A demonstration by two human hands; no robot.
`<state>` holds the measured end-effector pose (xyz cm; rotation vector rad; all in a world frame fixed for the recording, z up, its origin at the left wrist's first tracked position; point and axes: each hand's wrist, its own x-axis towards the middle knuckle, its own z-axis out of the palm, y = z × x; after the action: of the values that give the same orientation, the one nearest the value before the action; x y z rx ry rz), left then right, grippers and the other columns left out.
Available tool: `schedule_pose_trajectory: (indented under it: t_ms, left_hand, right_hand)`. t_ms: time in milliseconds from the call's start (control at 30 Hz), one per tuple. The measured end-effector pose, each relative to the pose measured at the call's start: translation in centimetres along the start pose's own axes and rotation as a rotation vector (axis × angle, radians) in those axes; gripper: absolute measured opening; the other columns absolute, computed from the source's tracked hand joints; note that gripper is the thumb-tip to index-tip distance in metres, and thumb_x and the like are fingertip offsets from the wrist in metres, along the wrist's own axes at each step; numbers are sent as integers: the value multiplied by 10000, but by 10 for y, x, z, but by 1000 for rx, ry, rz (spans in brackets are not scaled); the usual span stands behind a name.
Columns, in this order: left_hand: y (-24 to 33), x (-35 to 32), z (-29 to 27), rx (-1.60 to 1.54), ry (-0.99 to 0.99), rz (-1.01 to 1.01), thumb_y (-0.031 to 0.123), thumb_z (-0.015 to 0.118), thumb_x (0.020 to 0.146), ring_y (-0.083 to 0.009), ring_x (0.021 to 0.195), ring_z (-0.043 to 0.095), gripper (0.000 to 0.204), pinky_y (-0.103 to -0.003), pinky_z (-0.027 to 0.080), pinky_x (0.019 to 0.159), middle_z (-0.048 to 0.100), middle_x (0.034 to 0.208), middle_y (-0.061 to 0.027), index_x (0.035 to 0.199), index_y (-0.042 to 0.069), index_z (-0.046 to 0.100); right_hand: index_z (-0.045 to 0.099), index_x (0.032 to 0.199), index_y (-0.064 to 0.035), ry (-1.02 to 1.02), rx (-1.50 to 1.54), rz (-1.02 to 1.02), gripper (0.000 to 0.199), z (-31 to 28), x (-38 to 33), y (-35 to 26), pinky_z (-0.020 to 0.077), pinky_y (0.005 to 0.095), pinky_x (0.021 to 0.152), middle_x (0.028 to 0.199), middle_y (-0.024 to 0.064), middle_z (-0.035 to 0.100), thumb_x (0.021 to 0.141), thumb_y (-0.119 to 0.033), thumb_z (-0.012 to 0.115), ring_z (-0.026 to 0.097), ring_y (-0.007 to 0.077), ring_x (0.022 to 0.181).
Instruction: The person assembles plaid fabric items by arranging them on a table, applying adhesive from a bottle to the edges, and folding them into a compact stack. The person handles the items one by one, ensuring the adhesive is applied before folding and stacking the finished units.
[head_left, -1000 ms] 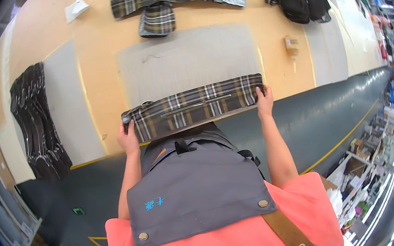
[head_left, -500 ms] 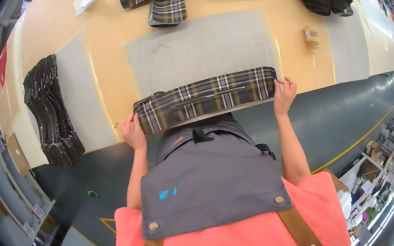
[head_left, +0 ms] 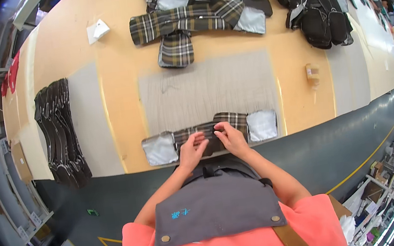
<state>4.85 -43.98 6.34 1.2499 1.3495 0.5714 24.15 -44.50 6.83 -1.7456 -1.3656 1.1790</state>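
Observation:
A plaid fabric panel (head_left: pixel 232 119) in brown, black and white lies along the near table edge, with shiny silver-grey lining (head_left: pixel 161 148) facing up at both ends. My left hand (head_left: pixel 193 153) is over the panel's middle, fingers bent and thumb apart from them. Close beside it, my right hand (head_left: pixel 231 139) has curled fingers with a gap to the thumb. Both hands look empty, and their fingertips are near or on the cloth; contact is hard to tell. A dark section of the panel shows between them.
More plaid pieces with silver lining (head_left: pixel 179 19) lie at the far middle. Dark strips (head_left: pixel 60 135) are stacked at left, black bag-like pieces (head_left: pixel 314 20) at far right. A small tan-and-clear bottle (head_left: pixel 312 75) lies at right, a white object (head_left: pixel 98 31) at far left.
My hands have left the panel's two ends and come together over its middle. The panel's ends now show silver lining instead of plaid, and its zip is no longer in sight.

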Motion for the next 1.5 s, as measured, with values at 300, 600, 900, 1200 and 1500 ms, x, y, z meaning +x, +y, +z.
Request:
schedule_pose_trajectory:
  t_ms: [300, 600, 900, 1200, 1500]
  left_hand:
    - [30, 25, 2, -77, 105, -80, 146, 706, 852, -123, 875, 647, 309, -247, 530, 749, 682, 987, -106, 1113, -3, 633]
    - [28, 28, 3, -198, 213, -159, 133, 680, 879, -101, 867, 632, 268, -237, 512, 769, 680, 964, -78, 1092, -22, 631]
    - [107, 140, -20, -671, 69, -206, 423, 585, 927, -179, 1106, 552, 595, -337, 468, 903, 574, 1233, -104, 1333, 4, 463]
    - [183, 247, -57, -1941, -48, -198, 576, 743, 729, -260, 1085, 545, 954, -413, 477, 905, 568, 1185, -151, 1375, -7, 351]
    - [80, 167, -88, -1612, 182, -157, 88, 709, 820, -129, 731, 584, 281, -302, 519, 713, 602, 835, -5, 1085, 115, 619]
  right_hand:
    - [500, 1225, -44, 857, -333, -180, 543, -177, 277, 36, 404, 441, 943, 1179, 154, 570, 785, -265, 728, 509, 334, 1129]
    - [589, 1034, 7, 557, -82, 59, 429, -213, 322, 70, 460, 358, 787, 921, 141, 657, 811, -340, 705, 610, 266, 855]
    - [590, 948, 15, 371, -35, -534, 265, -187, 267, -210, 420, 285, 660, 740, 42, 577, 928, -248, 613, 501, 133, 701]
    - [539, 1211, 71, 506, 395, -511, 442, -261, 86, -272, 456, 250, 876, 1105, 102, 631, 882, -184, 690, 599, 142, 980]
    - [517, 1257, -29, 517, 713, -51, 376, -284, 45, -82, 506, 323, 893, 1146, 68, 623, 918, -138, 638, 609, 157, 1021]
